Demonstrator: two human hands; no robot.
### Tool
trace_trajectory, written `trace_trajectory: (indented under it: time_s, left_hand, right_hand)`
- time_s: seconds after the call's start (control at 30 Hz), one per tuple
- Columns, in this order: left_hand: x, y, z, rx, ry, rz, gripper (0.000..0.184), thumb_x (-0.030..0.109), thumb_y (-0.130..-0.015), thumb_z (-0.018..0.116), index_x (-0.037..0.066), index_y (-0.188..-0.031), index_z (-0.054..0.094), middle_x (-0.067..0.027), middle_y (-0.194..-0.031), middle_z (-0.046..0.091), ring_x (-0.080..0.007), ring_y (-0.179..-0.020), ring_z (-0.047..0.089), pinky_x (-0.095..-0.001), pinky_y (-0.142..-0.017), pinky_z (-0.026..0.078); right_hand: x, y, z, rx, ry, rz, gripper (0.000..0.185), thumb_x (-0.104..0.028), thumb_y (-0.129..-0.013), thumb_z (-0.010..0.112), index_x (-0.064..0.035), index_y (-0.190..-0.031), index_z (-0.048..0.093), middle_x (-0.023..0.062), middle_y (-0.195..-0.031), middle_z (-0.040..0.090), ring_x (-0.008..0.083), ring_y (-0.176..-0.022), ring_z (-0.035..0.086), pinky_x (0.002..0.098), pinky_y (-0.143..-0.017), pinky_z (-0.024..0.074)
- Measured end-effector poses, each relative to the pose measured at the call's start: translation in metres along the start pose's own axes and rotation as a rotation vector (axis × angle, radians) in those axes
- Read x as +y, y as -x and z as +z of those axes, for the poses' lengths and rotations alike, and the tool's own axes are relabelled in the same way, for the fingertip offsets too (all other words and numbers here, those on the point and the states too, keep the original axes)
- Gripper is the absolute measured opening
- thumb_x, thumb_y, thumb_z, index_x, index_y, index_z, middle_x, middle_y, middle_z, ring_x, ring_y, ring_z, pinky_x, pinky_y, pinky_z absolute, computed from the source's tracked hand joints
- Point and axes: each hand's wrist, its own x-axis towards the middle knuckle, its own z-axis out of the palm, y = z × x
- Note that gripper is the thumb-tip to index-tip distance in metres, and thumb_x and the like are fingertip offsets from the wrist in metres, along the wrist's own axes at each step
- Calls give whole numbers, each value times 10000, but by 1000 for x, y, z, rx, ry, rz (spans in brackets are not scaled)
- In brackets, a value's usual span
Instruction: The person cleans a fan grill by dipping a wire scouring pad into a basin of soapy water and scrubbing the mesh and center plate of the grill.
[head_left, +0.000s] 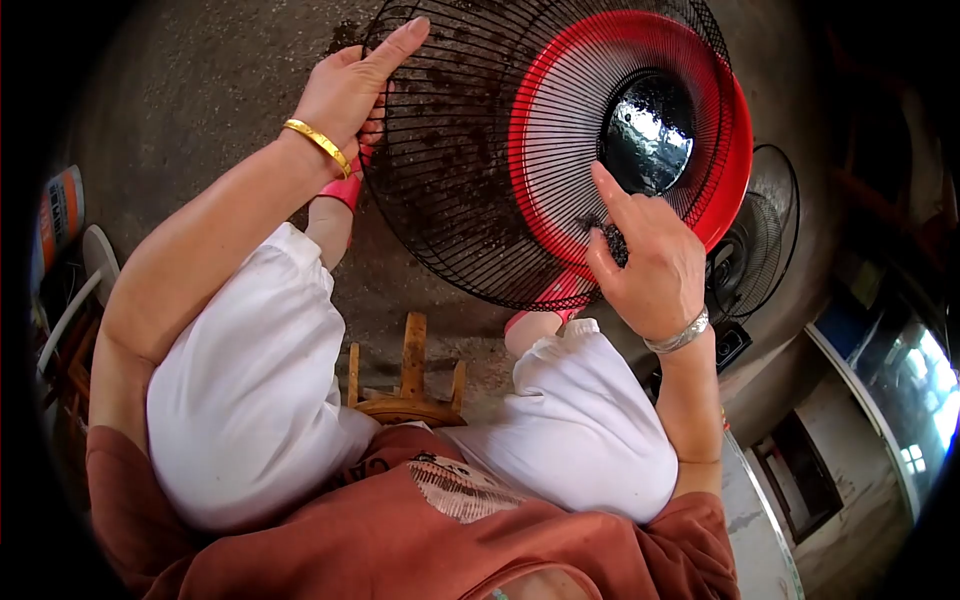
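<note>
A round black wire fan grille point(440, 160) is held up, tilted, above a red-rimmed basin point(738, 185) with a pale inside. My left hand point(345, 95) grips the grille's outer rim at the left, fingers curled round it and thumb stretched along the top. At the grille's lower right, my right hand point(655, 260) rests against the wires near the glossy black centre disc point(652, 132). Its index finger points out, the other fingers are bent, and a small dark clump point(612, 242) shows beside the thumb, too unclear to name.
Behind the basin stands another black fan point(755, 235). A small wooden stool point(410, 400) is between my knees. Dark wet spots mark the concrete floor point(200, 100). At the left edge are a labelled bucket point(62, 220) and a white round-topped object point(100, 262).
</note>
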Motion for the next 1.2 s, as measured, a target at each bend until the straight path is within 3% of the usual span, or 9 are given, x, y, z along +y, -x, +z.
trace_trajectory:
  time_s: [0.1, 0.23, 0.43, 0.57, 0.6, 0.7, 0.8, 1.13, 1.2]
  left_hand:
    - [2, 4, 2, -2, 1, 2, 533, 527, -740, 795, 151, -734, 418, 69, -587, 379, -33, -440, 316, -193, -384, 301]
    - [2, 5, 4, 33, 13, -18, 515, 516, -738, 801, 143, -748, 446, 65, -600, 404, -33, -434, 316, -199, -373, 284]
    - [5, 8, 7, 37, 56, -75, 434, 458, -764, 802, 141, -765, 505, 65, -608, 434, -27, -421, 321, -198, -366, 266]
    - [9, 12, 11, 27, 108, -69, 409, 429, -784, 794, 136, -767, 509, 59, -619, 471, -24, -423, 351, -200, -363, 270]
    - [16, 19, 20, 45, 140, -63, 405, 423, -788, 792, 137, -764, 506, 58, -621, 478, -25, -424, 358, -201, -363, 272]
    - [11, 16, 16, 29, 118, -60, 411, 428, -783, 795, 137, -768, 506, 55, -621, 477, -29, -427, 360, -202, -365, 278]
    - [4, 9, 10, 16, 72, -73, 438, 455, -762, 804, 133, -778, 507, 54, -615, 461, -36, -429, 348, -204, -368, 282]
    - [-5, 2, 4, -1, 2, -65, 530, 547, -730, 793, 142, -750, 450, 44, -630, 424, -45, -453, 338, -207, -390, 300]
    - [-4, 1, 4, 13, -16, -57, 541, 552, -729, 791, 146, -742, 434, 50, -616, 404, -44, -453, 338, -206, -392, 305]
  right_hand:
    - [-8, 5, 12, -39, -358, 149, 758, -160, -751, 685, -25, -1432, 381, 42, -766, 630, 238, -679, 605, 361, -581, 500]
    - [-11, 7, 14, -91, -476, 238, 807, -167, -758, 680, -40, -1467, 315, 59, -797, 671, 261, -642, 629, 368, -590, 512]
    - [-3, 12, -4, -258, -451, 379, 705, -215, -776, 658, -81, -1424, 415, 78, -810, 686, 271, -704, 654, 366, -642, 521]
    - [19, 22, -14, -212, -521, 430, 460, -211, -795, 643, -65, -1230, 618, 80, -839, 687, 292, -797, 663, 361, -752, 522]
    - [24, 23, -13, -74, -573, 404, 369, -154, -793, 653, -63, -1151, 652, 80, -825, 671, 254, -776, 665, 321, -754, 518]
    - [18, 10, -13, 246, -645, 392, 240, -24, -769, 680, -30, -1006, 642, 75, -836, 632, 167, -785, 627, 262, -751, 485]
    - [18, -6, 18, 434, -703, 318, 223, -10, -770, 684, -35, -987, 637, 78, -865, 639, 183, -786, 629, 275, -746, 490]
    - [24, -6, 21, 245, -416, 364, 133, -66, -771, 688, -53, -887, 622, 90, -798, 625, 229, -688, 607, 298, -650, 492]
    - [30, -4, 25, 203, -621, 410, 100, -61, -808, 677, -25, -889, 630, 60, -809, 647, 172, -697, 611, 284, -648, 490]
